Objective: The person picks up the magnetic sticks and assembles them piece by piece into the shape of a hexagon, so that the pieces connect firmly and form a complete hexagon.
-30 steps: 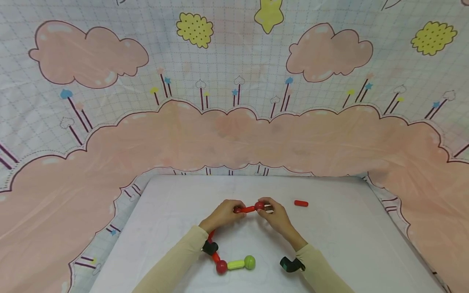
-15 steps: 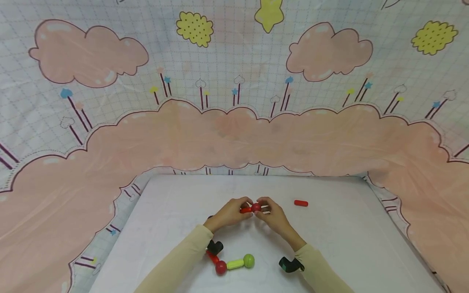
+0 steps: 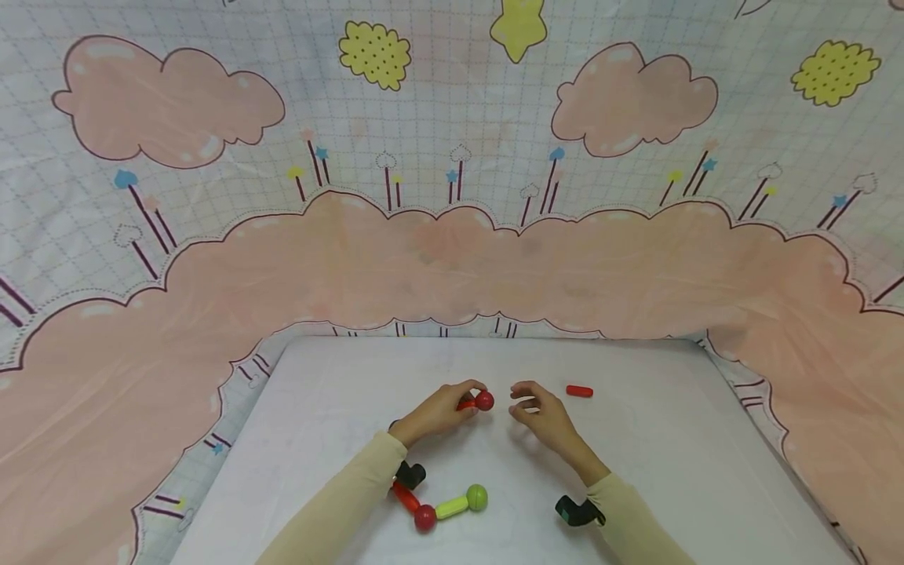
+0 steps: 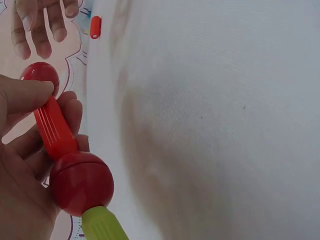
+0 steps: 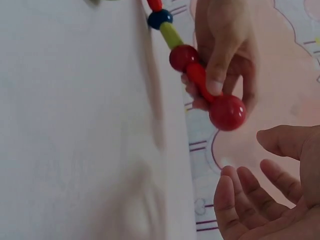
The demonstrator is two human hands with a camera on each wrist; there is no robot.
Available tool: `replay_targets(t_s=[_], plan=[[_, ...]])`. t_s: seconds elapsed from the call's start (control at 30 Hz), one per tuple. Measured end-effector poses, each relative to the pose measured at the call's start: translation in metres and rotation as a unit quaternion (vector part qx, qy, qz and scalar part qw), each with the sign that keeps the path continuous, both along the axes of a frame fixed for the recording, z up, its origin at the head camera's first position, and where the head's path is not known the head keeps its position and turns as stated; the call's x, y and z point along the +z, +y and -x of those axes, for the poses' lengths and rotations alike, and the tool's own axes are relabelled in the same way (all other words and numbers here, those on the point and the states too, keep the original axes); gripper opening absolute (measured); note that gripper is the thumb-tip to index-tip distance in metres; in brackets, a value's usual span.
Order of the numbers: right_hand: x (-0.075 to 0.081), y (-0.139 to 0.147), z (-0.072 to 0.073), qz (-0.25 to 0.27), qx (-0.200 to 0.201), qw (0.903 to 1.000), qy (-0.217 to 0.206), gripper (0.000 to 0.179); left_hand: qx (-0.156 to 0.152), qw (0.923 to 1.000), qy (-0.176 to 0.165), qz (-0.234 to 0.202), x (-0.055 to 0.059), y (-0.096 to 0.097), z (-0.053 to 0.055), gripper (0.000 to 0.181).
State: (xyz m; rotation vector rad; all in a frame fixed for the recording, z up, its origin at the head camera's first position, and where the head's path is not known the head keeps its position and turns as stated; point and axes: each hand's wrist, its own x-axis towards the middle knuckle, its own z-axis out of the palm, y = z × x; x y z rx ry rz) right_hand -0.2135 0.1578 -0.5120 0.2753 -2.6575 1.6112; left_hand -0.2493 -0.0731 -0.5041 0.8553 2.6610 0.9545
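In the head view my left hand [image 3: 438, 412] grips a red rod [image 4: 56, 127] that has a red ball [image 5: 227, 113] on its free end. The same rod joins a second red ball [image 4: 81, 183], then a green rod [image 4: 104, 225] and a dark blue ball [image 5: 160, 19] further along the chain. My left thumb lies over the rod just behind the end ball. A gap separates that ball from my right hand [image 3: 551, 420], whose fingers are spread and loosely bent around nothing.
A loose red rod [image 3: 580, 391] lies on the white table [image 3: 671, 439] beyond my right hand. Nearer me, partly behind the left sleeve, lie a red ball [image 3: 425, 518], a green rod [image 3: 452, 507] and a green ball [image 3: 477, 497], joined together. A patterned cloth [image 3: 452, 267] hangs behind.
My right hand has let go of the end ball and drawn away to the right. The left hand, keeping the red rod, has shifted slightly right since a second ago.
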Motion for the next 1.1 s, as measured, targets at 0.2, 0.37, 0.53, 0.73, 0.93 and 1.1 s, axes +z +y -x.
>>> replay_targets(t_s=[0.2, 0.37, 0.53, 0.73, 0.93, 1.1], plan=[[0.001, 0.02, 0.003, -0.015, -0.021, 0.9995, 0.017, 0.035, 0.002, 0.9999, -0.013, 0.0, 0.0, 0.0, -0.001, 0.041], [0.004, 0.038, 0.008, -0.029, -0.028, 0.9989, 0.025, 0.034, 0.0, 1.0, -0.007, 0.001, -0.001, -0.001, 0.0, 0.04], [0.008, 0.055, 0.012, -0.054, -0.031, 0.9973, 0.04, 0.033, -0.001, 1.0, -0.007, -0.002, -0.002, -0.001, 0.0, 0.038], [0.007, 0.074, 0.016, -0.083, -0.052, 0.9943, 0.043, 0.032, 0.001, 1.0, -0.006, -0.006, -0.002, -0.001, 0.0, 0.038], [0.001, 0.09, 0.021, -0.117, -0.076, 0.9898, 0.031, 0.032, -0.001, 0.9999, -0.007, -0.01, -0.002, -0.001, 0.0, 0.038], [-0.006, 0.099, 0.027, -0.128, -0.09, 0.9877, 0.007, 0.035, 0.0, 0.9999, -0.013, -0.01, -0.002, -0.001, -0.001, 0.038]])
